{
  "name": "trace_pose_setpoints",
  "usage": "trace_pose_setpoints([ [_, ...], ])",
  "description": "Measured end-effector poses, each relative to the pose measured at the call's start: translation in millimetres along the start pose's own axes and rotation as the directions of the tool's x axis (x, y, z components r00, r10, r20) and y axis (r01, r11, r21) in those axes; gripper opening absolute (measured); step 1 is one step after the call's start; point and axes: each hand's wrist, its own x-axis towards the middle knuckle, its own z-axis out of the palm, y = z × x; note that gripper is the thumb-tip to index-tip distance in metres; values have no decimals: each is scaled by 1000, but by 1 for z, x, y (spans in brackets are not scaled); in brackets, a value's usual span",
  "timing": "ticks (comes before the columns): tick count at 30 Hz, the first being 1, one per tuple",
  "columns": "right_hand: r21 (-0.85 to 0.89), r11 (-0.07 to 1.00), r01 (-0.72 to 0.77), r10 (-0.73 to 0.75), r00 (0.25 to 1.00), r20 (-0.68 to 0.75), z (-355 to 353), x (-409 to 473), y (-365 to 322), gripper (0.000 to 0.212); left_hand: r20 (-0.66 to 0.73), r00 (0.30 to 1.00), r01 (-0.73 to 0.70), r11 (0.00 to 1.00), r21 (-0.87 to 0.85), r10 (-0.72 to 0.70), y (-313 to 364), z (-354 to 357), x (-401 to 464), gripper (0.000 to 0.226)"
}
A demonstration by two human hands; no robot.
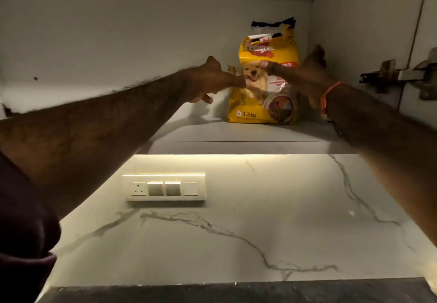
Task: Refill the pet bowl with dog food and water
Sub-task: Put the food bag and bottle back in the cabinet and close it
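Note:
A yellow dog food bag (257,104) marked 1.2 kg stands upright on the shelf (236,132) inside an open wall cabinet, its folded top pointing up. My left hand (212,80) reaches to the bag's left edge, thumb on the bag's front, fingers partly curled by its side. My right hand (305,73) is against the bag's right side, thumb across the front near the dog picture, fingers hidden behind the bag. Both hands touch the bag. No bowl is in view.
A cabinet hinge (397,75) and the open door edge are at the right. Below the shelf runs a lit marble backsplash with a switch and socket plate (164,188). A dark countertop edge (236,293) lies along the bottom.

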Motion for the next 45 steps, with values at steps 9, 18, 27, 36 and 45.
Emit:
trace_pose_setpoints([
  [9, -249, 946, 209, -209, 978, 24, 50, -89, -46, 134, -280, 942, -92, 945, 314, 185, -34, -42, -120, 110],
  [18, -324, 816, 478, -407, 874, 264, 123, -194, -59, 106, -597, 731, 2, 874, 486, 330, -102, -77, -267, 59],
  [27, 8, 675, 738, -689, 627, 363, 243, -326, -3, 83, -721, 693, 334, 877, 346, 21, -224, -76, -402, 60],
  [36, 105, 915, 389, -243, 324, 914, 389, -440, 86, 129, -609, 634, 609, 793, 14, -477, -389, -39, -484, 110],
  [45, -83, 991, 108, 50, 277, 960, 452, -490, 134, 124, -509, 667, 605, 794, -57, -544, -467, -18, -500, 114],
])
